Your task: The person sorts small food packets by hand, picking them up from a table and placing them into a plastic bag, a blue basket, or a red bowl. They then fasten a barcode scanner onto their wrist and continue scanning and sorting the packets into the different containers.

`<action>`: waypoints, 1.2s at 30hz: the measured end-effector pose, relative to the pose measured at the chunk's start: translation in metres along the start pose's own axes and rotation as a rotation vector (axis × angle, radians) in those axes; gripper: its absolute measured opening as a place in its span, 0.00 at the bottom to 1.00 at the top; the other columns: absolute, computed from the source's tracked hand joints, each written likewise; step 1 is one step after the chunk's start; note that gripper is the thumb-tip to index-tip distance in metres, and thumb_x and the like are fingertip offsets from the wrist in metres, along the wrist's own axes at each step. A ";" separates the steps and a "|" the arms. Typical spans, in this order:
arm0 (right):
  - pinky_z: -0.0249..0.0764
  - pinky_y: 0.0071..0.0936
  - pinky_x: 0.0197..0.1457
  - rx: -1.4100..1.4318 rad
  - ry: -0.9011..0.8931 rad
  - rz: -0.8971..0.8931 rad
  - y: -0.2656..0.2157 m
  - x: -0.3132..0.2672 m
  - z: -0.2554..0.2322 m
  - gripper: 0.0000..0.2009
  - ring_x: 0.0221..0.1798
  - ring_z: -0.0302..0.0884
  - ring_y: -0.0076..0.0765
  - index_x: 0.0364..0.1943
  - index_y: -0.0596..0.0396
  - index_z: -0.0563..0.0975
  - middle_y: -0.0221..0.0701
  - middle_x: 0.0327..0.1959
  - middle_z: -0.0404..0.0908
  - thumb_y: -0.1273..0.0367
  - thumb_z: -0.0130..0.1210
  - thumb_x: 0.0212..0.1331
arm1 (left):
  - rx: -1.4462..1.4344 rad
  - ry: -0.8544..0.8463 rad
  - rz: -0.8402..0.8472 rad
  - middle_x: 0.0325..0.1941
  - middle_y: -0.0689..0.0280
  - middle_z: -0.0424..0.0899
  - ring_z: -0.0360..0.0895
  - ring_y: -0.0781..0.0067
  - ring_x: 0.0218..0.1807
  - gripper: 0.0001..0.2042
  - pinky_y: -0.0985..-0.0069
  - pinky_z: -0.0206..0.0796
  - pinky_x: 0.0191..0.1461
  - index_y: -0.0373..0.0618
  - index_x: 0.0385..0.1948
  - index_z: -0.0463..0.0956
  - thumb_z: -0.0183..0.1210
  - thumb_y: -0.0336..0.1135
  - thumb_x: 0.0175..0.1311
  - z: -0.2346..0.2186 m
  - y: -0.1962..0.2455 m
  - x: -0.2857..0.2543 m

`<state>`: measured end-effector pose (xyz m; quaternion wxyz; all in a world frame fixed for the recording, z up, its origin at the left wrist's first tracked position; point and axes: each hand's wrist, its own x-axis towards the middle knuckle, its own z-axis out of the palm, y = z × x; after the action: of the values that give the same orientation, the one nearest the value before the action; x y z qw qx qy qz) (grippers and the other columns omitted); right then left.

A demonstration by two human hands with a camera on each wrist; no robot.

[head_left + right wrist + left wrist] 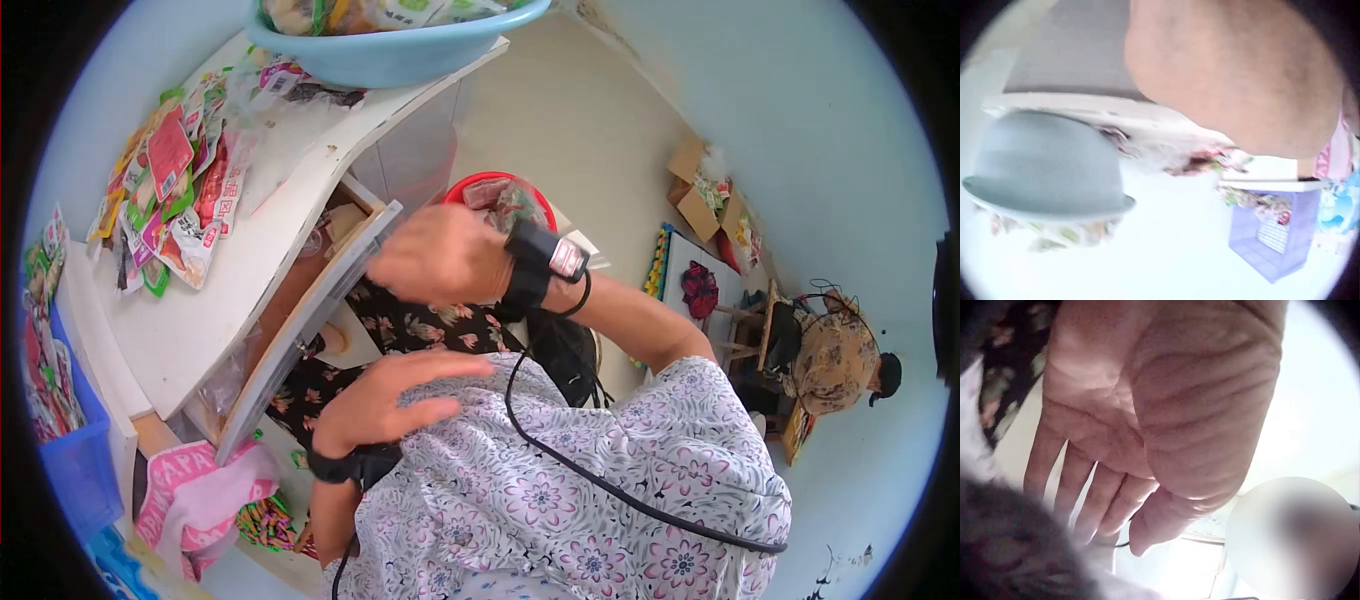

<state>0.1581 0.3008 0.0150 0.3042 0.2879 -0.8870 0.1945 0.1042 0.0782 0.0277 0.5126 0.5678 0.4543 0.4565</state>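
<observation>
My left hand [385, 400] hovers over the lap with its fingers extended and thumb apart. Its bare palm [1147, 394] fills the left wrist view, holding nothing. My right hand [440, 255], smeared by motion, overlaps the upper end of a pulled-out drawer's grey front [290, 350] in the head view. Its fingers are blurred there, and the right wrist view has only the back of the hand [1235, 75], so I cannot tell whether they grip anything. Beside the drawer, the white table [250, 250] carries a heap of colourful snack packets [170, 170].
A light blue basin [400, 55] full of packets stands at the table's far end. Below on the floor is a red basin [548, 205]. A blue basket [80, 470] and a pink towel [205, 500] are at the left; cardboard boxes [690, 190] lie at the right.
</observation>
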 end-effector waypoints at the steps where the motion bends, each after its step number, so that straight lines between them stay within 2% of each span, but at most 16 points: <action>1: 0.75 0.35 0.31 0.006 -0.027 -0.050 -0.009 0.011 0.009 0.14 0.30 0.79 0.36 0.38 0.55 0.78 0.27 0.28 0.74 0.68 0.60 0.45 | 0.064 0.024 0.010 0.65 0.54 0.82 0.78 0.59 0.67 0.26 0.66 0.66 0.72 0.36 0.67 0.72 0.61 0.31 0.67 -0.005 0.014 -0.011; 2: 0.76 0.35 0.32 0.043 -0.083 -0.072 -0.018 0.023 0.012 0.14 0.32 0.80 0.35 0.39 0.54 0.78 0.28 0.28 0.74 0.68 0.60 0.45 | 0.048 0.117 0.057 0.60 0.52 0.84 0.82 0.56 0.63 0.20 0.63 0.71 0.67 0.37 0.60 0.79 0.63 0.26 0.64 -0.006 0.026 -0.023; 3: 0.76 0.34 0.34 0.090 -0.138 -0.105 -0.024 0.035 0.020 0.14 0.33 0.80 0.35 0.39 0.54 0.78 0.28 0.29 0.75 0.68 0.60 0.46 | -0.045 0.239 0.161 0.59 0.51 0.85 0.82 0.54 0.62 0.21 0.62 0.72 0.65 0.37 0.59 0.80 0.64 0.25 0.62 -0.003 0.032 -0.036; 5: 0.76 0.36 0.32 0.162 -0.203 -0.181 -0.033 0.048 0.044 0.08 0.31 0.81 0.37 0.31 0.52 0.75 0.29 0.26 0.74 0.67 0.60 0.48 | -0.224 0.501 0.370 0.55 0.50 0.86 0.83 0.51 0.59 0.22 0.60 0.75 0.61 0.37 0.57 0.80 0.67 0.22 0.57 0.005 0.043 -0.064; 6: 0.76 0.37 0.31 0.197 -0.238 -0.215 -0.039 0.052 0.056 0.07 0.29 0.82 0.39 0.27 0.51 0.74 0.29 0.24 0.74 0.67 0.59 0.50 | -0.023 0.715 0.377 0.51 0.50 0.87 0.83 0.48 0.58 0.27 0.58 0.77 0.57 0.38 0.56 0.80 0.73 0.24 0.49 0.011 0.052 -0.071; 8: 0.76 0.39 0.30 0.475 -0.223 -0.189 -0.048 0.056 0.083 0.07 0.30 0.83 0.42 0.26 0.53 0.75 0.31 0.23 0.76 0.67 0.60 0.50 | 0.547 0.822 0.256 0.53 0.50 0.85 0.82 0.48 0.60 0.30 0.58 0.76 0.59 0.38 0.57 0.79 0.76 0.28 0.47 0.007 0.079 -0.066; 9: 0.76 0.40 0.30 0.604 -0.214 -0.170 -0.052 0.059 0.092 0.07 0.30 0.83 0.43 0.26 0.53 0.76 0.32 0.23 0.77 0.66 0.60 0.50 | 0.832 0.843 0.187 0.55 0.50 0.85 0.81 0.48 0.60 0.31 0.58 0.75 0.60 0.38 0.58 0.79 0.77 0.30 0.46 0.003 0.087 -0.061; 10: 0.75 0.39 0.28 0.390 -0.285 -0.306 -0.056 0.064 0.089 0.06 0.29 0.83 0.46 0.27 0.55 0.78 0.31 0.21 0.78 0.68 0.62 0.50 | 0.838 0.841 0.162 0.57 0.51 0.84 0.80 0.49 0.62 0.33 0.58 0.73 0.62 0.38 0.60 0.77 0.77 0.33 0.47 -0.001 0.083 -0.056; 11: 0.75 0.39 0.28 0.343 -0.308 -0.363 -0.056 0.066 0.088 0.06 0.29 0.83 0.46 0.27 0.55 0.78 0.31 0.21 0.78 0.68 0.62 0.50 | 0.845 0.834 0.142 0.60 0.52 0.82 0.79 0.51 0.64 0.35 0.58 0.72 0.65 0.38 0.61 0.76 0.78 0.35 0.48 -0.004 0.073 -0.050; 12: 0.75 0.39 0.28 0.330 -0.321 -0.388 -0.056 0.068 0.089 0.06 0.29 0.83 0.46 0.27 0.54 0.78 0.31 0.21 0.78 0.68 0.62 0.50 | 0.854 0.822 0.123 0.62 0.52 0.81 0.78 0.52 0.65 0.36 0.58 0.70 0.67 0.38 0.63 0.75 0.78 0.38 0.49 -0.005 0.064 -0.048; 15: 0.75 0.39 0.28 0.329 -0.324 -0.420 -0.054 0.069 0.090 0.06 0.29 0.83 0.46 0.26 0.54 0.78 0.32 0.21 0.78 0.68 0.63 0.50 | 0.680 0.861 0.103 0.66 0.53 0.79 0.78 0.54 0.66 0.36 0.60 0.69 0.69 0.40 0.64 0.74 0.78 0.35 0.48 -0.007 0.044 -0.046; 16: 0.74 0.39 0.28 0.330 -0.327 -0.421 -0.054 0.069 0.090 0.06 0.29 0.83 0.46 0.26 0.54 0.78 0.32 0.21 0.78 0.68 0.63 0.50 | 0.630 0.863 0.090 0.64 0.53 0.80 0.79 0.57 0.65 0.35 0.63 0.69 0.69 0.41 0.63 0.75 0.77 0.31 0.48 -0.008 0.040 -0.047; 22: 0.74 0.39 0.28 0.318 -0.323 -0.426 -0.050 0.067 0.090 0.06 0.29 0.83 0.45 0.25 0.54 0.78 0.32 0.20 0.79 0.68 0.63 0.49 | 0.453 0.872 0.036 0.57 0.57 0.84 0.81 0.62 0.58 0.32 0.68 0.69 0.66 0.40 0.61 0.76 0.75 0.26 0.49 -0.008 0.023 -0.044; 25: 0.74 0.39 0.28 0.314 -0.321 -0.425 -0.049 0.066 0.089 0.06 0.29 0.83 0.45 0.25 0.54 0.78 0.32 0.20 0.79 0.69 0.63 0.49 | 0.408 0.880 0.019 0.56 0.56 0.83 0.81 0.55 0.57 0.31 0.63 0.72 0.62 0.41 0.59 0.77 0.76 0.26 0.48 -0.008 0.018 -0.042; 28: 0.74 0.39 0.28 0.312 -0.318 -0.421 -0.047 0.065 0.090 0.06 0.29 0.83 0.45 0.24 0.54 0.78 0.32 0.20 0.79 0.69 0.64 0.49 | 0.474 0.883 0.036 0.55 0.56 0.84 0.81 0.56 0.57 0.28 0.64 0.73 0.62 0.41 0.56 0.79 0.75 0.25 0.49 -0.010 0.011 -0.042; 36: 0.74 0.39 0.27 0.300 -0.314 -0.400 -0.043 0.062 0.087 0.06 0.28 0.83 0.44 0.23 0.53 0.78 0.33 0.20 0.79 0.69 0.64 0.48 | 0.432 0.865 0.047 0.54 0.56 0.83 0.82 0.58 0.55 0.23 0.67 0.74 0.60 0.40 0.51 0.82 0.74 0.24 0.50 -0.009 0.009 -0.037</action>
<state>0.1076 0.1983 -0.0019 0.1495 0.5254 -0.8102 0.2128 0.0897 0.0429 0.0352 0.1366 0.4296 0.6974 0.5572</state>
